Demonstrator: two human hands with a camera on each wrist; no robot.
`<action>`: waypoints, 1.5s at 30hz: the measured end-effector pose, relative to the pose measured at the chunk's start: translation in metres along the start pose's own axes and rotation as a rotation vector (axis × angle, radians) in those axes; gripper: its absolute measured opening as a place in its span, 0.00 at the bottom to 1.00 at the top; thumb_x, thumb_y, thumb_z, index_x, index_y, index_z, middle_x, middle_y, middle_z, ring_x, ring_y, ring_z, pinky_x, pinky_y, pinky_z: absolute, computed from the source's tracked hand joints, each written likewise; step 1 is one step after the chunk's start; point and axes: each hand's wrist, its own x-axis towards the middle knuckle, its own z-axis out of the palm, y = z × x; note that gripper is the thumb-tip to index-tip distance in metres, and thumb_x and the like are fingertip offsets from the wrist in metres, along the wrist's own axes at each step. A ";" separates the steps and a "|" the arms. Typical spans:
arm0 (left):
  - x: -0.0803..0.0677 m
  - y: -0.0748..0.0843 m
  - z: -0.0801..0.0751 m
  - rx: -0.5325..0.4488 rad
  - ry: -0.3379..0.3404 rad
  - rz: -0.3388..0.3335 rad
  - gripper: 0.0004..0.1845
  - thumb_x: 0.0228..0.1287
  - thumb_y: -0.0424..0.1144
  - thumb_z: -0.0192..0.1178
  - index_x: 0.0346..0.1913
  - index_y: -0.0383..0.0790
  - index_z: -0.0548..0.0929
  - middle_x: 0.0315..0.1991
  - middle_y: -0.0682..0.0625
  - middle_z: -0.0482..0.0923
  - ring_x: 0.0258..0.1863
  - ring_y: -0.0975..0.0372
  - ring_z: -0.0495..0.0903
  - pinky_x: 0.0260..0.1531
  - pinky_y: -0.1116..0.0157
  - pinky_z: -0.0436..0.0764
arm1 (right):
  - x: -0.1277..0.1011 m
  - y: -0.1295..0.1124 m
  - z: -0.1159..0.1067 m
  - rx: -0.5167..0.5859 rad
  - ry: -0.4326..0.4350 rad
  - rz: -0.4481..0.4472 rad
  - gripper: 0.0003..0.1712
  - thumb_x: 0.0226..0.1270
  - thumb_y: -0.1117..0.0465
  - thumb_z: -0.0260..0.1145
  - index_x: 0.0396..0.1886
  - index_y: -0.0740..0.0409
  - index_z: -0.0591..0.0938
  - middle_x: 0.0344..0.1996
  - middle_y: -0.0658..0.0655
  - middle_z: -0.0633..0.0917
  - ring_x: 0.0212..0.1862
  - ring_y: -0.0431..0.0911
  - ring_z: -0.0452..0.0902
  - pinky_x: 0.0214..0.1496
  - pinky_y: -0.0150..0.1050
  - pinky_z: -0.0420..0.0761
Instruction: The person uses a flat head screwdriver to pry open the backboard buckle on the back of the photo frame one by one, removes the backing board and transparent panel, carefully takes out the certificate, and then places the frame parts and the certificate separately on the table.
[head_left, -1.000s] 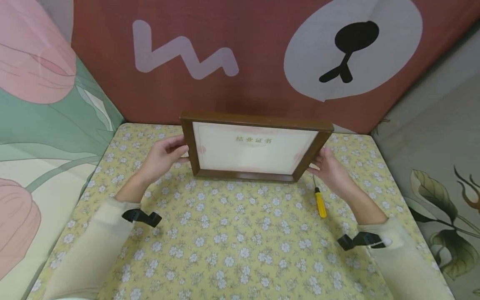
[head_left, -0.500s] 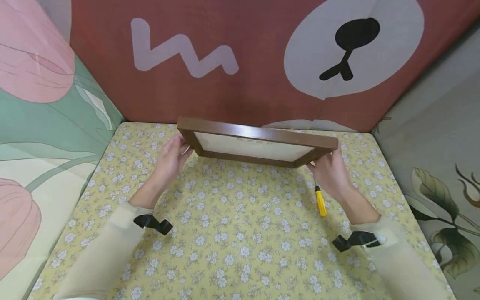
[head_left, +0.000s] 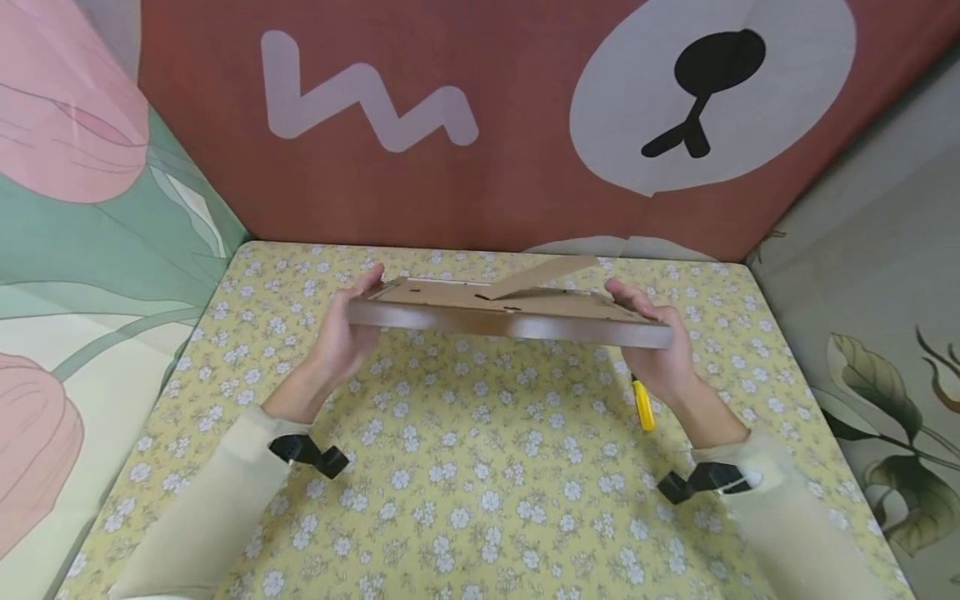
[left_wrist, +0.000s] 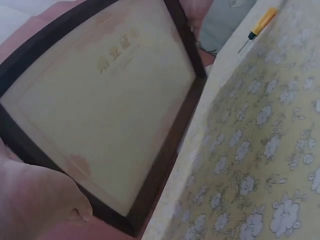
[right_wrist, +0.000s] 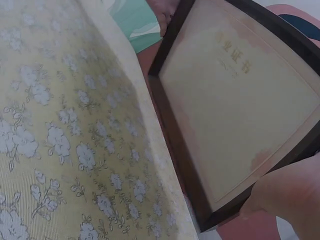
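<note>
Cream sleeves fill the near edge of the head view, each cut off by the bottom of the picture, and each carries a black wrist mount that hides part of the cuff. Beyond them the flowered yellow tablecloth (head_left: 480, 467) spreads over the table. A yellow-handled screwdriver (head_left: 642, 407) lies on it just under the right wrist, its metal tip hidden behind that hand. Above the cloth, held clear of it and lying nearly flat, is the brown picture frame (head_left: 510, 321), its cardboard back turned up with the easel flap (head_left: 536, 277) lifted at a slant. The left hand (head_left: 347, 333) grips the frame's left end, thumb curled onto the backing and the fingers out of sight beneath. The right hand (head_left: 660, 346) holds the right end the same way, thumb on top, fingers wrapped under and mostly hidden. Only the wrist views show the glazed face turned downward: a pale certificate (left_wrist: 100, 115) with gold characters too blurred to read, and a thumb or palm blocking one corner in each. Farthest off hangs the red cloth backdrop (head_left: 525, 192) with a white zigzag and a bear's muzzle.
</note>
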 end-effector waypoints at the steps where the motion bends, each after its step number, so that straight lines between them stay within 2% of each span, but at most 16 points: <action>1: -0.001 0.001 0.001 0.001 0.001 -0.017 0.37 0.75 0.42 0.28 0.81 0.36 0.33 0.81 0.41 0.27 0.81 0.50 0.32 0.80 0.58 0.34 | -0.001 0.001 0.000 -0.019 -0.012 0.002 0.30 0.76 0.53 0.38 0.75 0.53 0.62 0.75 0.57 0.51 0.77 0.54 0.42 0.75 0.39 0.51; 5: -0.005 0.002 0.002 0.014 0.008 -0.076 0.41 0.67 0.38 0.27 0.81 0.40 0.27 0.82 0.46 0.21 0.81 0.52 0.28 0.80 0.57 0.34 | -0.003 0.003 0.001 -0.084 -0.022 0.016 0.41 0.71 0.57 0.38 0.84 0.53 0.44 0.81 0.61 0.42 0.77 0.53 0.45 0.69 0.35 0.62; 8: -0.006 0.002 -0.003 0.055 -0.010 -0.101 0.42 0.65 0.35 0.29 0.81 0.41 0.28 0.82 0.46 0.23 0.81 0.51 0.30 0.80 0.55 0.38 | -0.005 0.004 0.000 -0.081 -0.022 0.028 0.45 0.67 0.63 0.36 0.84 0.53 0.36 0.82 0.58 0.35 0.81 0.53 0.35 0.74 0.35 0.59; 11: -0.004 0.001 -0.010 0.109 -0.051 -0.102 0.43 0.64 0.30 0.33 0.82 0.39 0.31 0.83 0.45 0.27 0.81 0.51 0.34 0.80 0.54 0.41 | -0.005 0.004 -0.003 -0.053 -0.018 0.046 0.48 0.64 0.69 0.34 0.83 0.52 0.31 0.82 0.54 0.30 0.81 0.52 0.26 0.80 0.37 0.50; 14: -0.003 0.001 -0.018 0.199 -0.095 -0.061 0.45 0.61 0.26 0.37 0.81 0.33 0.34 0.83 0.42 0.29 0.81 0.52 0.33 0.80 0.54 0.38 | -0.005 0.003 -0.006 -0.047 -0.010 0.078 0.50 0.61 0.72 0.34 0.83 0.51 0.29 0.82 0.54 0.30 0.81 0.53 0.25 0.81 0.39 0.47; 18: -0.003 0.001 -0.028 0.254 -0.168 0.006 0.46 0.60 0.20 0.39 0.80 0.30 0.34 0.82 0.41 0.26 0.81 0.55 0.28 0.79 0.59 0.33 | -0.003 0.001 -0.011 -0.165 -0.003 0.095 0.54 0.56 0.73 0.39 0.83 0.51 0.31 0.82 0.55 0.31 0.81 0.54 0.26 0.78 0.37 0.48; 22: -0.005 0.003 -0.034 0.268 -0.231 0.017 0.48 0.60 0.14 0.41 0.81 0.34 0.32 0.82 0.45 0.24 0.81 0.56 0.26 0.79 0.62 0.35 | -0.001 0.003 -0.014 -0.253 -0.016 0.072 0.58 0.52 0.78 0.43 0.82 0.55 0.31 0.82 0.54 0.29 0.81 0.51 0.23 0.81 0.36 0.40; 24: -0.006 0.004 -0.035 0.311 -0.238 0.010 0.50 0.60 0.14 0.44 0.81 0.36 0.33 0.83 0.47 0.25 0.81 0.58 0.28 0.79 0.63 0.38 | 0.000 0.005 -0.016 -0.278 -0.033 0.058 0.60 0.50 0.81 0.45 0.82 0.56 0.30 0.81 0.54 0.27 0.80 0.49 0.20 0.81 0.35 0.37; 26: -0.007 0.004 -0.036 0.370 -0.231 0.000 0.51 0.61 0.14 0.46 0.82 0.39 0.33 0.83 0.49 0.27 0.81 0.58 0.30 0.79 0.64 0.40 | -0.001 0.006 -0.018 -0.304 -0.053 0.048 0.62 0.49 0.82 0.46 0.82 0.56 0.29 0.81 0.53 0.26 0.80 0.48 0.18 0.80 0.33 0.37; 28: -0.008 0.004 -0.037 0.424 -0.223 -0.010 0.52 0.62 0.14 0.48 0.82 0.40 0.34 0.83 0.50 0.28 0.81 0.59 0.31 0.79 0.65 0.42 | -0.001 0.007 -0.019 -0.350 -0.067 0.054 0.62 0.51 0.82 0.48 0.82 0.54 0.29 0.81 0.53 0.27 0.80 0.48 0.19 0.78 0.28 0.45; 30: -0.009 0.003 -0.039 0.460 -0.227 -0.019 0.52 0.63 0.14 0.50 0.82 0.40 0.33 0.83 0.51 0.27 0.81 0.58 0.31 0.79 0.64 0.42 | -0.002 0.008 -0.019 -0.422 -0.072 0.076 0.60 0.58 0.80 0.49 0.82 0.50 0.30 0.81 0.52 0.28 0.80 0.49 0.22 0.73 0.24 0.53; 32: -0.011 0.002 -0.040 0.479 -0.239 -0.031 0.53 0.63 0.14 0.51 0.82 0.40 0.32 0.83 0.51 0.25 0.81 0.58 0.31 0.79 0.64 0.42 | -0.002 0.008 -0.020 -0.501 -0.065 0.106 0.54 0.69 0.75 0.50 0.83 0.46 0.30 0.81 0.50 0.29 0.81 0.49 0.25 0.76 0.29 0.54; 34: -0.013 0.000 -0.041 0.498 -0.254 -0.040 0.54 0.64 0.14 0.52 0.81 0.41 0.31 0.82 0.52 0.24 0.81 0.58 0.31 0.79 0.64 0.42 | -0.003 0.008 -0.020 -0.582 -0.056 0.134 0.49 0.78 0.69 0.50 0.83 0.44 0.31 0.81 0.49 0.30 0.81 0.50 0.27 0.80 0.38 0.52; 37: -0.017 -0.003 -0.042 0.548 -0.262 -0.052 0.54 0.66 0.16 0.54 0.81 0.42 0.31 0.82 0.53 0.24 0.81 0.58 0.31 0.78 0.65 0.44 | -0.004 0.010 -0.020 -0.664 -0.053 0.123 0.43 0.83 0.64 0.47 0.83 0.48 0.32 0.81 0.51 0.32 0.81 0.50 0.28 0.81 0.54 0.41; 41: -0.022 -0.009 -0.043 0.611 -0.264 -0.059 0.55 0.66 0.17 0.56 0.81 0.42 0.30 0.82 0.53 0.23 0.81 0.57 0.32 0.77 0.65 0.47 | -0.005 0.016 -0.022 -0.732 -0.074 0.084 0.41 0.83 0.67 0.46 0.82 0.56 0.33 0.81 0.55 0.33 0.81 0.52 0.28 0.81 0.53 0.40; 45: -0.025 -0.018 -0.044 0.649 -0.266 -0.059 0.55 0.65 0.17 0.58 0.82 0.43 0.31 0.82 0.52 0.24 0.81 0.55 0.35 0.76 0.66 0.51 | -0.008 0.025 -0.023 -0.761 -0.086 0.097 0.41 0.83 0.69 0.46 0.82 0.58 0.32 0.81 0.56 0.31 0.80 0.51 0.25 0.80 0.55 0.37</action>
